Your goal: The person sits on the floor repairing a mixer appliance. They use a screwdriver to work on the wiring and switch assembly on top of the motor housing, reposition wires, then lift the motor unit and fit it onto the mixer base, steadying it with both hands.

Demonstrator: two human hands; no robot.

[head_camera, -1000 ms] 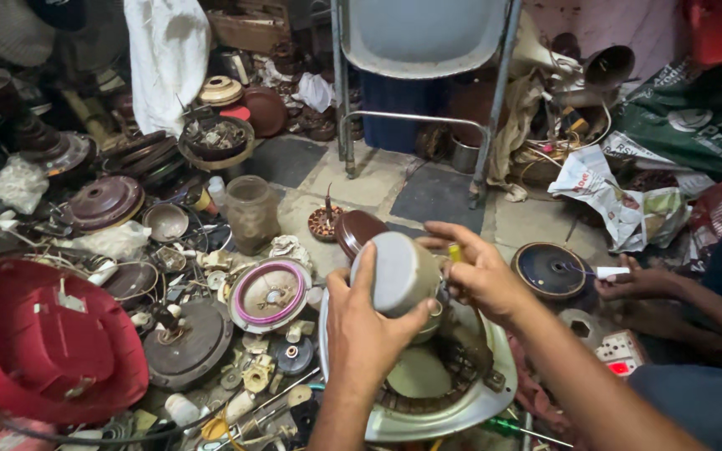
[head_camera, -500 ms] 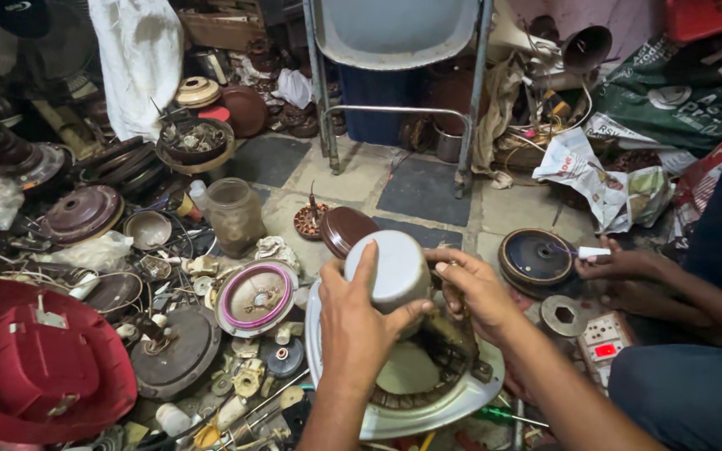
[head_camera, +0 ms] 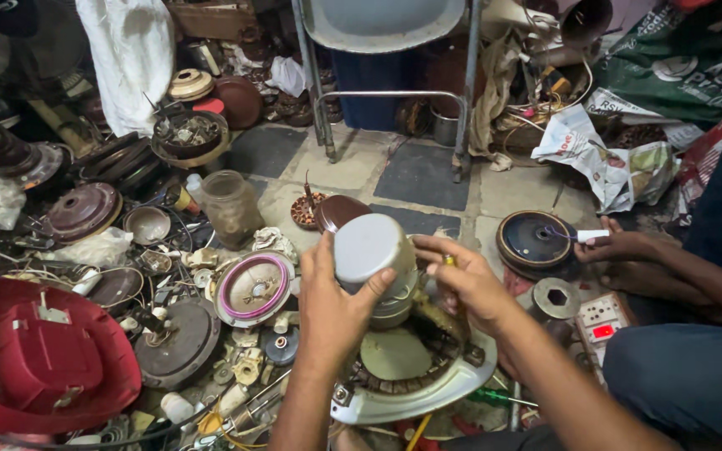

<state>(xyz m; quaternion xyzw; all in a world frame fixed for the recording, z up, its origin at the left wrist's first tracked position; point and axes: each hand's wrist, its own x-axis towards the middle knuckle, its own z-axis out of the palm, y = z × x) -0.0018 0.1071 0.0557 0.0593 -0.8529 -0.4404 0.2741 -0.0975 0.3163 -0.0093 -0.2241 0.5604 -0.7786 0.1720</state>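
My left hand (head_camera: 332,305) grips a white cup-shaped cover (head_camera: 369,246) from its left side and holds it over a round white motor housing (head_camera: 428,392) with copper windings. Just right of the cover, my right hand (head_camera: 465,280) pinches a small yellowish tool. The cover sits between both hands, above stacked white parts at the housing's centre. Part of the housing is hidden by my forearms.
Another person's hand (head_camera: 620,246) at the right rests by a dark round disc (head_camera: 535,240). A red dome cover (head_camera: 35,355), a pink-rimmed ring (head_camera: 252,288), a glass jar (head_camera: 229,205), a chair frame (head_camera: 390,100) and several motor parts crowd the tiled floor.
The view has shifted slightly. My hands stay on the white cover above the housing, and my right hand has moved a little to the cover's right side.
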